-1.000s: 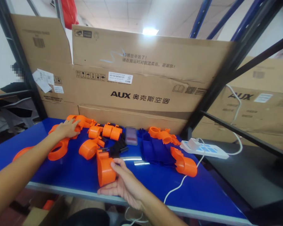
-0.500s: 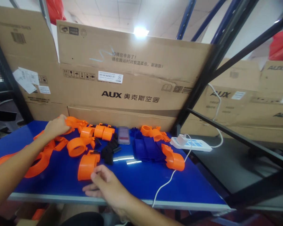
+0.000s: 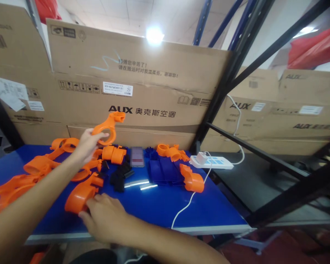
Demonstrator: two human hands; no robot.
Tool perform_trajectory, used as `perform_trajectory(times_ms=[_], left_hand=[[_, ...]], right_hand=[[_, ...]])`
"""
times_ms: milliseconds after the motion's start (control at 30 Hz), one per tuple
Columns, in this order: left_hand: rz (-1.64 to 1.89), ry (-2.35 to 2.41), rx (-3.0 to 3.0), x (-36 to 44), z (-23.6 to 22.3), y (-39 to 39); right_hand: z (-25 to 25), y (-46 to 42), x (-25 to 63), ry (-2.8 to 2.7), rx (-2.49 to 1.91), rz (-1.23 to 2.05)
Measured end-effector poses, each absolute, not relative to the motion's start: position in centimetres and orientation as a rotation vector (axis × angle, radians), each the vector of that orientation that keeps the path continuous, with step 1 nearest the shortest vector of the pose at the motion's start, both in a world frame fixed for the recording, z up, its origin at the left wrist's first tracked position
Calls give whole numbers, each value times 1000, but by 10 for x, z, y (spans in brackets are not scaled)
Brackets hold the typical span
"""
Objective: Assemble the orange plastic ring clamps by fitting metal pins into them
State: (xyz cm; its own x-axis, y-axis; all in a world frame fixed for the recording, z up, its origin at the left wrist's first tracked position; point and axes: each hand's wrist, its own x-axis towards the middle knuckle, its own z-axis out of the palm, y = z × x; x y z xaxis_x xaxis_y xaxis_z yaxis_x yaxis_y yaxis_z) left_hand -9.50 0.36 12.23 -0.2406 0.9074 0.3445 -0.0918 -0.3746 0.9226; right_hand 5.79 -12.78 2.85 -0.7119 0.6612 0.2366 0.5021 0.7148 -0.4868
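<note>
My left hand is closed on an orange plastic ring part with a bracket-like end, holding it up above the table in front of the cardboard. Low at the left front, my right hand has its thumb and fingers on the edge of a wide orange plastic ring, which has a clip-like piece at its upper side. More orange ring parts lie heaped around my left forearm. Just beyond the right hand are black plastic pieces.
On the blue tabletop lie two silver strips, dark blue flat pieces and another orange part. A white power strip with a cable sits at the right edge. Cardboard walls off the back, beside a black post.
My left hand has lifted an orange ring part from the heap and moved right. My right hand has closed on the wide orange ring, now tilted and further left. The view has shifted slightly.
</note>
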Motion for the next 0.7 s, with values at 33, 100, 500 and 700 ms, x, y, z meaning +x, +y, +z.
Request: perform_trajectory(times_ms=[33, 100, 500, 700], left_hand=[[1642, 1003, 1186, -76, 126, -3], [1535, 888, 1127, -41, 130, -16], [1734, 973, 1421, 27, 51, -9], [1607, 957, 1655, 25, 24, -12]], right_hand=[[29, -125, 57, -2528, -857, 594], [29, -119, 59, -2513, -772, 698], [42, -11, 170, -1359, -1055, 688], [44, 44, 198, -1254, -872, 891]])
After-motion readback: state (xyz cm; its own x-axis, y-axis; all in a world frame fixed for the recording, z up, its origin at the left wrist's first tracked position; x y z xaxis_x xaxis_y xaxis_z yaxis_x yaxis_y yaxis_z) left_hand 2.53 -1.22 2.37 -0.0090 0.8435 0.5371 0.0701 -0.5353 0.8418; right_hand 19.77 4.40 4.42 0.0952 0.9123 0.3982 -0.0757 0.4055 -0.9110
